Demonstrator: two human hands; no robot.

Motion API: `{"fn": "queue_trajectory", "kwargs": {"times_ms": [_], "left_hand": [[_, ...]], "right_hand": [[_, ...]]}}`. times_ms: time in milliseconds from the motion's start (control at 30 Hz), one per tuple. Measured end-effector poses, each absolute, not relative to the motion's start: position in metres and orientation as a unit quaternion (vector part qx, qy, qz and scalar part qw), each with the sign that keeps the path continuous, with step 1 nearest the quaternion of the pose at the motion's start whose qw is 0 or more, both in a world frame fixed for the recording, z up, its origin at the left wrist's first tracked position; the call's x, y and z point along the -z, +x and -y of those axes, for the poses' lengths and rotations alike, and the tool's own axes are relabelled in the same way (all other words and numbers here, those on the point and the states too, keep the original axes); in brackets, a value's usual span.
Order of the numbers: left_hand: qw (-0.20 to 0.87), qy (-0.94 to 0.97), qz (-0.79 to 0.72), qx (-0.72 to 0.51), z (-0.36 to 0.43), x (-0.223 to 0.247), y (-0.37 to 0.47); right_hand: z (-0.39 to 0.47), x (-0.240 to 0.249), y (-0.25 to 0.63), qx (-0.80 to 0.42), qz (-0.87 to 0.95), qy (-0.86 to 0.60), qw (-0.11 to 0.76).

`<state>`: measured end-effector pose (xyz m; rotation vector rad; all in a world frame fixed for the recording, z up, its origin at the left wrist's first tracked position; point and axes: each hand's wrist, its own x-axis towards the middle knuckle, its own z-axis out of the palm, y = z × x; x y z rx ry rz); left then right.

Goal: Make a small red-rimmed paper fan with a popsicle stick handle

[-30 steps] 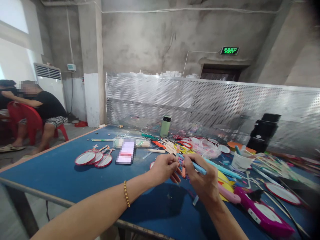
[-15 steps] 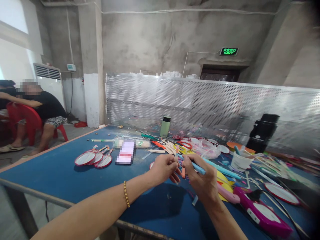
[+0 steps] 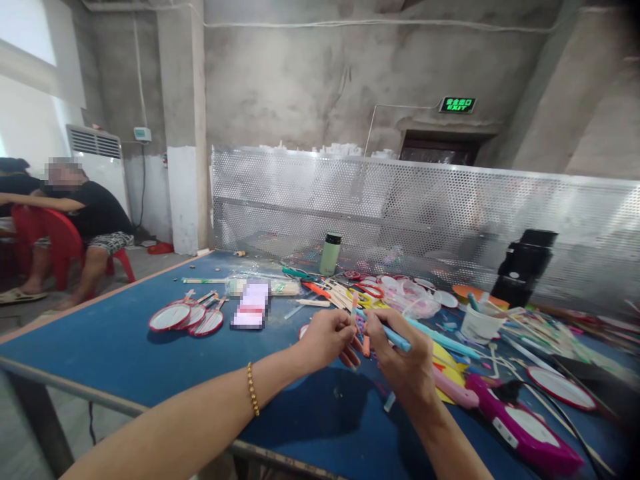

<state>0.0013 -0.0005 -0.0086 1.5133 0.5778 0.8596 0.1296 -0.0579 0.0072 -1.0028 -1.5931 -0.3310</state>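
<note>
Over the table, my left hand pinches a small flat stick that stands upright and has an orange-pink part. My right hand grips a light-blue pen like a writing tool, its tip end close to the stick. Whether the tip touches it I cannot tell. Just below the fingers an orange piece shows between the hands. To the left lie several round white discs with red rims and stick handles, near a phone.
A green bottle stands behind the hands. Wooden sticks, scissors and plastic bags clutter the blue table. To the right are a white cup and a purple glue gun. A person sits far left.
My two hands stay almost where they were, still holding the stick and the pen. The seated person at the far left has shifted slightly.
</note>
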Motion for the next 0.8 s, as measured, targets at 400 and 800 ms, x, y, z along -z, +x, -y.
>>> {"fn": "queue_trajectory", "kwargs": {"times_ms": [400, 800], "left_hand": [[0.605, 0.659, -0.249, -0.37, -0.0015, 0.0103, 0.0017], [0.604, 0.659, -0.254, -0.371, -0.0015, 0.0089, 0.0022]], "right_hand": [[0.0575, -0.0073, 0.1297, 0.133, 0.684, -0.423, 0.579], [0.0579, -0.0065, 0.1314, 0.141, 0.682, -0.43, 0.575]]}}
